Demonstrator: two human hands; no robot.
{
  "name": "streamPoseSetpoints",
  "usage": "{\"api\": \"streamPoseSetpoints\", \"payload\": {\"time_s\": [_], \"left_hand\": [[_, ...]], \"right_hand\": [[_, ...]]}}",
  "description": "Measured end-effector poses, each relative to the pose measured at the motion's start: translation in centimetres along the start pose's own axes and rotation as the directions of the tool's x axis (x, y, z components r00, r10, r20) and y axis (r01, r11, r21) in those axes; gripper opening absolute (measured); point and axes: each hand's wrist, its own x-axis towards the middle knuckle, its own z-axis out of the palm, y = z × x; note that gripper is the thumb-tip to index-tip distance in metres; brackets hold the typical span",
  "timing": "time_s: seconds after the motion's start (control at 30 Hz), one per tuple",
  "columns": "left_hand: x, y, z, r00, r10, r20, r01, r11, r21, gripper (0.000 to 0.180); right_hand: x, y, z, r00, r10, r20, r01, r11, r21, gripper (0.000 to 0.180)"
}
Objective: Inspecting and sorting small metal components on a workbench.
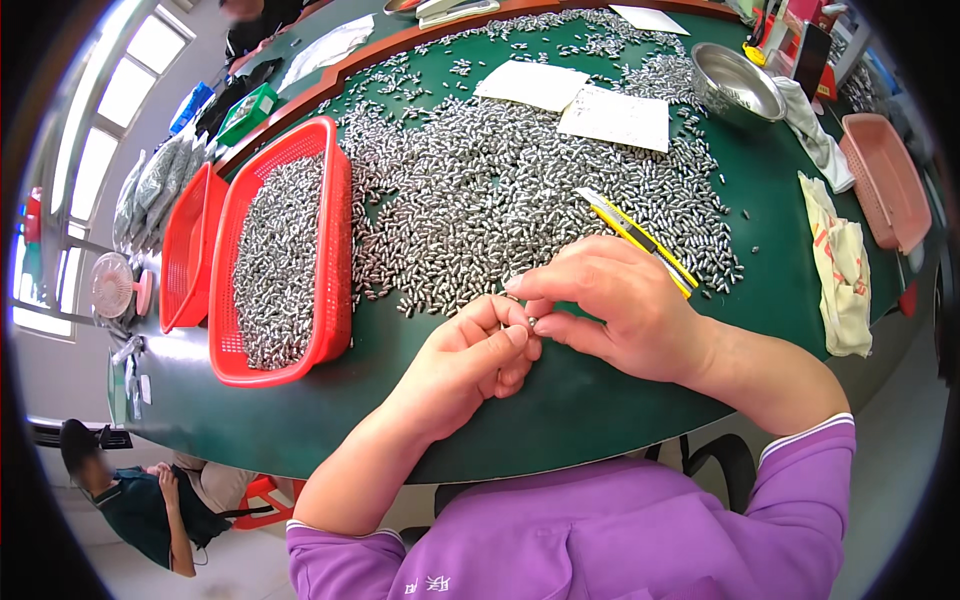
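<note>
My two hands meet above the near edge of the green table [600, 420]. A tiny silvery metal part [532, 321] is pinched between their fingertips, mostly hidden by them. My left hand [465, 360] is closed, thumb against curled fingers. From the other side my right hand [625, 305] closes on the part, with its thumb and a bent finger at it and the index finger arched above. Just beyond lies a wide spread of small bullet-shaped metal parts [480, 190]. A yellow utility knife [612, 214] rests on them, close to my right hand.
A red plastic basket [342, 230] full of the same parts stands at left, beside another red basket [185, 265]. White papers [615, 118] lie on the spread. A metal bowl [740, 85], a cloth glove [838, 265] and a pink basket [885, 180] are at right. Another person [140, 510] sits at lower left.
</note>
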Motion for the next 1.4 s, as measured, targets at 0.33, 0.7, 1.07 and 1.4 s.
{"api": "streamPoseSetpoints", "payload": {"time_s": [0.33,0.7,1.07,1.4], "left_hand": [[0.1,-0.1,-0.1,1.000,0.005,0.001,-0.005,1.000,0.006,0.011],[0.2,0.0,-0.2,0.998,0.067,0.005,-0.067,0.998,-0.019,0.012],[0.2,0.5,0.0,0.953,0.240,-0.186,-0.255,0.965,-0.063,0.012],[0.4,0.7,-0.2,0.959,0.242,-0.147,-0.256,0.962,-0.090,0.012]], "right_hand": [[0.0,0.2,-0.2,0.998,-0.062,-0.012,0.061,0.997,-0.047,0.033],[0.0,0.3,-0.6,0.996,-0.085,0.022,0.087,0.986,-0.144,0.022],[-1.0,0.3,0.0,0.958,-0.040,0.283,0.122,0.952,-0.281,0.012],[1.3,1.5,-3.6,0.995,-0.061,-0.073,0.014,0.855,-0.519,0.013]]}}
